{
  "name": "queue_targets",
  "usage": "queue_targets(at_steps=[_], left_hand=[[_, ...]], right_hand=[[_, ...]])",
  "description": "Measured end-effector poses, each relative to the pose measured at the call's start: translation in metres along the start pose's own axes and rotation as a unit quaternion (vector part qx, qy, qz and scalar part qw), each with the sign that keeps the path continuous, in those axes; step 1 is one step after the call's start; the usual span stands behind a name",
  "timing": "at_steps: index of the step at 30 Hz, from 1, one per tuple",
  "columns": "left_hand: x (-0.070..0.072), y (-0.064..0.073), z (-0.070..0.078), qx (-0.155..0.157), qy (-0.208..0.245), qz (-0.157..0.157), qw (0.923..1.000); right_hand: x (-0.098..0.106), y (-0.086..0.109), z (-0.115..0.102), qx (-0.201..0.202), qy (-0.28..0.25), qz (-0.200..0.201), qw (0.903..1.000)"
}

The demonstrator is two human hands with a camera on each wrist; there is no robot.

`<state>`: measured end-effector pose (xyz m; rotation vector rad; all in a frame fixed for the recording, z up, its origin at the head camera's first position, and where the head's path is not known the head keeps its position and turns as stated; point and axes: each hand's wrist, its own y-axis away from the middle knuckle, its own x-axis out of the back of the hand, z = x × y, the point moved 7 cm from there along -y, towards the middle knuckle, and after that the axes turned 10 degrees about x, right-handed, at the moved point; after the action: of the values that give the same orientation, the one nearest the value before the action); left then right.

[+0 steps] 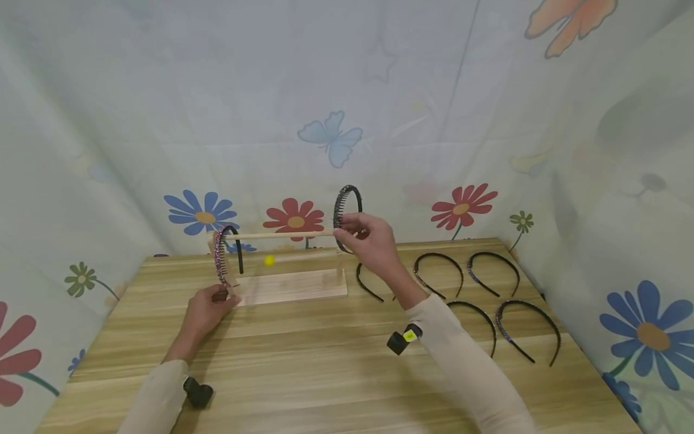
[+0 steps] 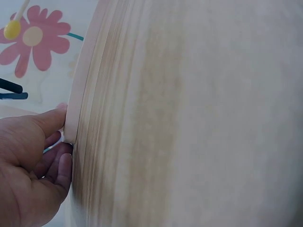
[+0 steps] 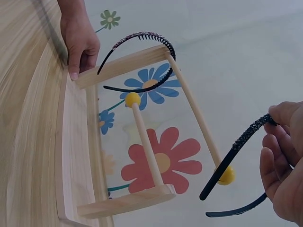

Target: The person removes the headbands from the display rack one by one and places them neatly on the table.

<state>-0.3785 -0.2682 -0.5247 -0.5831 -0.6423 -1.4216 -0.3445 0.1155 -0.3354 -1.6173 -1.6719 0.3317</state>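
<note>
A wooden rack (image 1: pixel 295 288) has a flat base, two uprights and two dowels tipped with yellow balls. My left hand (image 1: pixel 207 310) pinches the edge of its base at the left end, thumb on one face and fingers on the other. Over the long dowel (image 3: pixel 196 113), beside the left upright, hangs a toothed headband (image 1: pixel 219 256) with pinkish beads. My right hand (image 1: pixel 374 241) pinches a black toothed headband (image 3: pixel 248 132) with dark sparkling stones. Its open ends point toward the rack, on either side of the yellow ball (image 3: pixel 226 175) in the right wrist view.
Several more headbands lie on the wood-grain table at the right, among them a purple-beaded headband (image 1: pixel 504 325) and another headband (image 1: pixel 493 254) behind it. My right forearm partly covers some of them. A flower-printed curtain (image 1: pixel 244 120) stands behind the table.
</note>
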Motion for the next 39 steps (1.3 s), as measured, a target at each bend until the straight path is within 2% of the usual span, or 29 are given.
queue_targets(at_steps=[7, 20, 39], left_hand=[[0.0, 0.001, 0.001, -0.001, 0.006, -0.002, 1.0], [-0.003, 0.001, -0.002, -0.004, 0.007, -0.005, 1.0], [-0.002, 0.0, 0.0, 0.008, 0.004, -0.012, 0.9999]], right_hand=[[0.006, 0.009, -0.001, -0.008, -0.016, 0.009, 0.9998], [0.01, 0.025, 0.002, -0.027, 0.002, 0.008, 0.9996], [0.01, 0.058, 0.027, -0.059, 0.036, -0.006, 0.9976]])
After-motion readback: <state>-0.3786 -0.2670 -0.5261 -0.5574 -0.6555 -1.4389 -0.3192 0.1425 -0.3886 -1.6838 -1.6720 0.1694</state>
